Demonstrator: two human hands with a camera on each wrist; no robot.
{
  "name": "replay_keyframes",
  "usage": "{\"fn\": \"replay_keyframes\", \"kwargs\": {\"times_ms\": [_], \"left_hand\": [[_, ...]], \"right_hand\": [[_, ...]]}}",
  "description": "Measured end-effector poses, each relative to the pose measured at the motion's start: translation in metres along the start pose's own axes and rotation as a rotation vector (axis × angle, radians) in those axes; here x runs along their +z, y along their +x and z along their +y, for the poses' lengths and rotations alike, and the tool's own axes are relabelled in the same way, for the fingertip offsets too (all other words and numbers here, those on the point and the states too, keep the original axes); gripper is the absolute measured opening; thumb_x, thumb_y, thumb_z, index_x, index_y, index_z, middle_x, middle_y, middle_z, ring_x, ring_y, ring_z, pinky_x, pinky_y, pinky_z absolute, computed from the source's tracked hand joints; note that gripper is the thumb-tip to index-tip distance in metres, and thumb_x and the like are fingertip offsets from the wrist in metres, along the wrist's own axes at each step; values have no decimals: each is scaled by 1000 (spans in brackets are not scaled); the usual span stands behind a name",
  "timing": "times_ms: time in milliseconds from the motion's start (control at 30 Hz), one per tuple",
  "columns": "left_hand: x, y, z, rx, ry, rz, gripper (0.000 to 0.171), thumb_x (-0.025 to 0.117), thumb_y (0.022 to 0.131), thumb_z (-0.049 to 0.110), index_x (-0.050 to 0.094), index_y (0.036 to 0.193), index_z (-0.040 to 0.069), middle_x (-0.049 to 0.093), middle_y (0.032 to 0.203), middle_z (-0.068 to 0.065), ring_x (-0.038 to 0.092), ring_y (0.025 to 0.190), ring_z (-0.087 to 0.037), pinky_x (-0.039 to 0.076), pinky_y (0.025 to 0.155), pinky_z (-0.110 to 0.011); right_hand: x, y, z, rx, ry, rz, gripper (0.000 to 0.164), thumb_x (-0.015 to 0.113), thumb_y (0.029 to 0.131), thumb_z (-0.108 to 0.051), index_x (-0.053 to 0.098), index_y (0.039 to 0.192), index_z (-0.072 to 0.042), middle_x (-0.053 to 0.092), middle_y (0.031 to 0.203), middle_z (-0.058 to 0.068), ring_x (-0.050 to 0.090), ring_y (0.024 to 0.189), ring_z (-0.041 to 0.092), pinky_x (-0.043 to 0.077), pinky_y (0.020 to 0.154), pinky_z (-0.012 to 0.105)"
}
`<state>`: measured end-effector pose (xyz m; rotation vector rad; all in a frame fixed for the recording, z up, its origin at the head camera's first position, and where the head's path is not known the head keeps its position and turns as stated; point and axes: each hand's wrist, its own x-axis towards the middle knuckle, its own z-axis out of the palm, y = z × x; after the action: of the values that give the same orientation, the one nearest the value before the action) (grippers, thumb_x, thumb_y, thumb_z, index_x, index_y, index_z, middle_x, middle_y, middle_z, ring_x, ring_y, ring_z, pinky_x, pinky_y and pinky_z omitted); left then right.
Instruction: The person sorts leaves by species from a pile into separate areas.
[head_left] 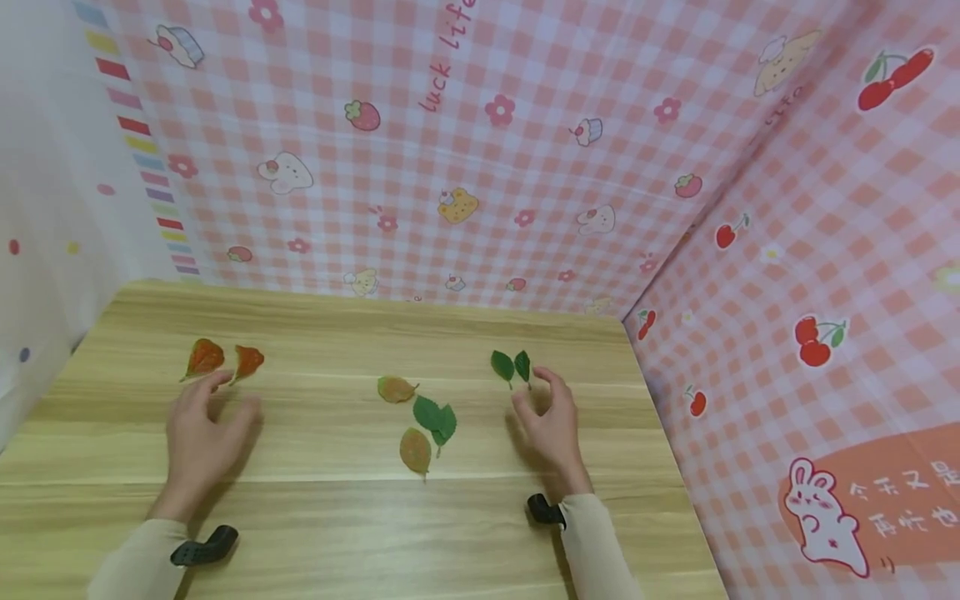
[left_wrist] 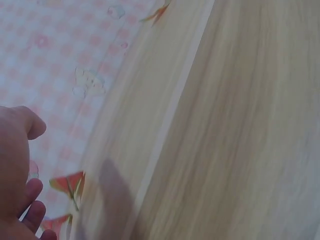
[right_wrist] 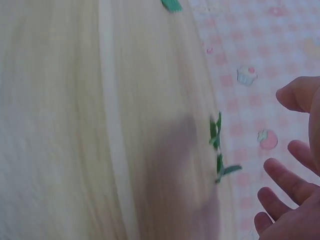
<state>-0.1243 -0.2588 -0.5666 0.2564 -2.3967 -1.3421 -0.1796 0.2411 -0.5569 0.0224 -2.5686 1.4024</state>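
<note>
Over the left part of the table, my left hand (head_left: 198, 437) hovers with spread, relaxed fingers and holds nothing. Just beyond its fingertips lie two orange-red leaves, one broad (head_left: 205, 357) and one smaller (head_left: 248, 361). On the other side, my right hand (head_left: 555, 429) is likewise loose, thumb and fingers apart around bare air. Two small green leaves (head_left: 502, 366) lie side by side right past its fingertips. Between the hands, two green leaves (head_left: 429, 413) overlap, with a yellowish-brown leaf (head_left: 395, 389) above them and another yellowish-brown leaf (head_left: 416, 451) below.
The leaves lie on a light wood-grain table (head_left: 322, 517). A pink checked cloth (head_left: 420, 167) rises behind its back edge, and another patterned cloth (head_left: 757, 333) stands along the right. A white dotted sheet (head_left: 60, 208) hangs at left. Each wrist bears a black strap device (head_left: 206, 547).
</note>
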Motion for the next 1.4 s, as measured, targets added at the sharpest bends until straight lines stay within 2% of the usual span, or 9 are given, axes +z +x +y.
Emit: {"fn": "replay_keyframes", "kwargs": {"times_ms": [233,367,500,633,767,933,1167,1233,1400], "left_hand": [[24,-4,12,143,-3,39,52,85,95,3,70,145,-2,69,145,-31,57,125,-41,35,107,-51],[40,-4,20,252,-18,31,47,85,93,1,72,138,-5,73,133,-28,60,114,-38,37,98,-43],[57,-4,29,329,-27,17,43,86,92,0,74,133,-5,77,122,-26,64,104,-39,38,93,-38],[72,-5,38,367,-33,-17,42,88,91,0,76,131,-4,78,119,-24,68,102,-40,40,92,-40],[86,-7,47,381,-43,-81,37,88,93,2,77,129,-3,79,123,-23,70,107,-41,41,97,-49],[103,-7,55,409,-43,-163,35,87,94,2,78,127,-2,80,125,-20,73,112,-42,38,99,-50],[122,-4,64,487,-9,-270,36,89,94,3,77,128,-3,82,127,-20,78,114,-41,54,103,-63],[126,-2,66,491,1,-299,37,88,95,4,77,129,-4,81,129,-21,78,118,-42,57,106,-66],[134,0,72,456,9,-364,38,86,99,8,75,134,-3,79,135,-21,74,129,-43,54,115,-67]], "right_hand": [[12,-11,-18,-99,-5,-69,57,84,102,-17,62,153,-2,61,162,23,51,157,46,41,129,72],[21,-18,-26,-125,-9,-120,56,85,101,-16,64,152,-3,61,162,24,51,157,46,41,129,71],[32,-25,-32,-169,-31,-151,52,86,100,-14,67,147,-2,66,156,21,56,152,44,44,127,68],[43,-30,-34,-214,-65,-179,48,87,100,-15,69,143,-1,71,149,17,62,146,40,49,124,63],[52,-34,-35,-239,-78,-216,45,87,99,-14,72,140,0,75,143,16,66,140,37,53,120,59],[61,-38,-36,-281,-105,-220,38,89,98,-13,76,131,-1,80,131,13,71,127,34,54,114,55],[73,-41,-41,-287,-122,-227,31,91,96,-10,79,123,-1,83,122,13,72,118,30,56,109,49],[75,-42,-42,-278,-125,-224,30,91,95,-10,79,121,-1,83,120,12,73,117,30,56,109,48],[79,-43,-43,-286,-135,-204,25,92,94,-11,80,114,-3,83,112,11,74,111,30,59,104,47]]}}
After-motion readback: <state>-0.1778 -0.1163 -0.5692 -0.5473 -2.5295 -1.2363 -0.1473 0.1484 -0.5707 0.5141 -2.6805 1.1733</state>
